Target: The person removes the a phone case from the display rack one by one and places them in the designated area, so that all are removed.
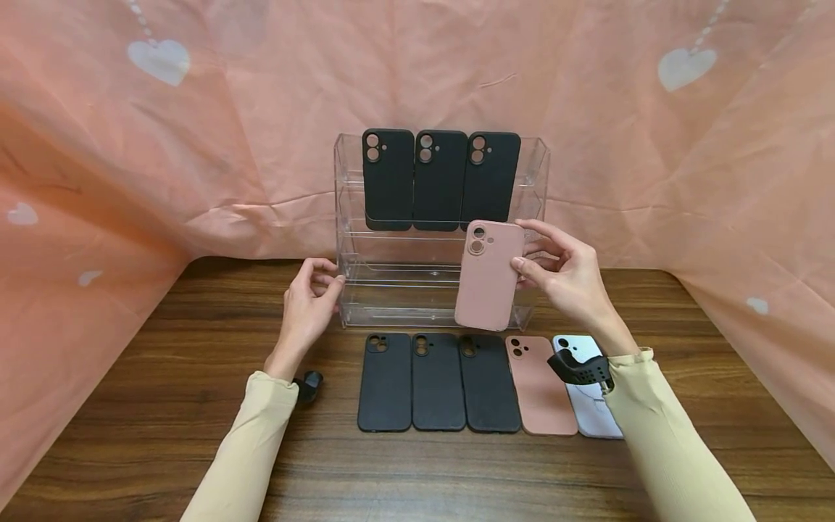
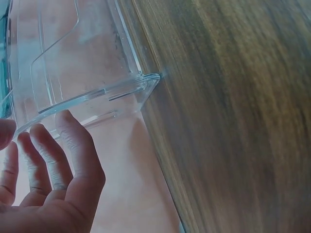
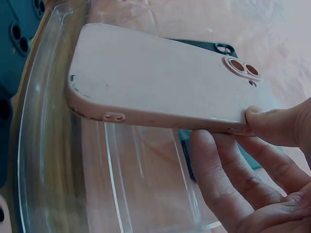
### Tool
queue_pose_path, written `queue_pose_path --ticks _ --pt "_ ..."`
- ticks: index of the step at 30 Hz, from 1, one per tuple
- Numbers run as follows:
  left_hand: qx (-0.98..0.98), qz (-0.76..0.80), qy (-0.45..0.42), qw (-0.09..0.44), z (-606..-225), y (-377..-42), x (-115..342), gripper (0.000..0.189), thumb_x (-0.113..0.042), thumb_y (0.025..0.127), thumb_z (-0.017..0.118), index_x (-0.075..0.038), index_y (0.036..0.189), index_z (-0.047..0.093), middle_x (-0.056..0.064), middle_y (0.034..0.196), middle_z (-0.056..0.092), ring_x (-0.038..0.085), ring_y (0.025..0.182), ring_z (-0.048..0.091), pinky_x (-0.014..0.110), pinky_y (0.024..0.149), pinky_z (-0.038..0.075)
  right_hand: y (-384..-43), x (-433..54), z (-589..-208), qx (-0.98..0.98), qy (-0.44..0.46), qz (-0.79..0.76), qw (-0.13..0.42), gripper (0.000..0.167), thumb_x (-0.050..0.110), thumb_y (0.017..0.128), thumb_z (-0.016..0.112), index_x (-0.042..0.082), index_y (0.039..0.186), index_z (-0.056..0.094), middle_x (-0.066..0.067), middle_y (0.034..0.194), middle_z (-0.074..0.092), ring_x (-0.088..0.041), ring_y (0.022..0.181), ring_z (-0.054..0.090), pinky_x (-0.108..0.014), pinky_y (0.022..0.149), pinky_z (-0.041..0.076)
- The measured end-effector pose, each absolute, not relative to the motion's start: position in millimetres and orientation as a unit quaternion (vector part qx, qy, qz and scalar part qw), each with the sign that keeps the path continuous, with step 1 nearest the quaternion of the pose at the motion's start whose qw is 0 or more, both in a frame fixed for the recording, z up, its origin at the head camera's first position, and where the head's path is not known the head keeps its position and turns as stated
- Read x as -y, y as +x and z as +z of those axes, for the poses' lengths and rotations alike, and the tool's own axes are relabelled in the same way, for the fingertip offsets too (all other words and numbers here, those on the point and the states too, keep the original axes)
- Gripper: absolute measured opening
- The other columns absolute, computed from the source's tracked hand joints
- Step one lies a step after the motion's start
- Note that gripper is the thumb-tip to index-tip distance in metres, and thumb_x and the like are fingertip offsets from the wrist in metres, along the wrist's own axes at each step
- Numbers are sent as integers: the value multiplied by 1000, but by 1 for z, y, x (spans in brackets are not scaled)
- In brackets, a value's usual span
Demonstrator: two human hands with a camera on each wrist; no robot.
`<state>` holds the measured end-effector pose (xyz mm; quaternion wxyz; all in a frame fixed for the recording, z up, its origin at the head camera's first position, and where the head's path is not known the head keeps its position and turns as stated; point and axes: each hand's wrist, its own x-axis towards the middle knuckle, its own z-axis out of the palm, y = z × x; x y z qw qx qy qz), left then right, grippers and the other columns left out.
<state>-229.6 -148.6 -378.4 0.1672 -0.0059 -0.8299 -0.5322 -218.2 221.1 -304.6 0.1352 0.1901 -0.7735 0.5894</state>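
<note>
A pink phone case (image 1: 491, 279), camera cutouts at the top, is pinched by my right hand (image 1: 564, 272) along its right edge. In the right wrist view, the thumb lies on the back of the pink case (image 3: 155, 77) and the fingers are underneath. It is held tilted in front of the lower tiers of a clear acrylic display stand (image 1: 391, 317). My left hand (image 1: 309, 301) holds the left side of that stand, thumb at the front edge. In the left wrist view, curled fingertips meet the stand's edge (image 2: 92, 97). Three black phone cases (image 1: 440, 177) stand in the upper tier.
In front of the stand, three black cases (image 1: 438, 384), another pink case (image 1: 544, 391) and a white case (image 1: 590, 406) lie in a row on the wooden table (image 1: 313, 464). The right wrist strap (image 1: 580, 368) overlaps the white case. Pink fabric (image 1: 274, 130) hangs behind.
</note>
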Motion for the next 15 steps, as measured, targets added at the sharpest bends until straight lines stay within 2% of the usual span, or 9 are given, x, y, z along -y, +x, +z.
queue_pose_path --ticks 3,9,15 --pt "828 -534 -6 171 -378 -230 148 22 -21 98 66 -13 118 60 13 97 71 32 72 73 23 57 57 -216 -229 -306 759 184 613 120 58 -12 86 72 8 140 60 0 90 71 -10 69 73 -33 62 64" --pt "828 -534 -10 173 -380 -230 148 23 -20 99 66 -12 119 61 13 96 70 19 66 70 23 56 57 -211 -244 -309 768 172 608 106 58 -11 88 71 6 142 58 2 94 73 -11 71 74 -37 64 64" --pt "829 -532 -11 169 -379 -229 148 23 -21 99 65 -13 120 60 12 97 70 21 70 70 24 57 58 -204 -260 -312 773 168 603 104 58 -12 88 70 5 142 57 5 98 75 -10 72 75 -37 63 63"
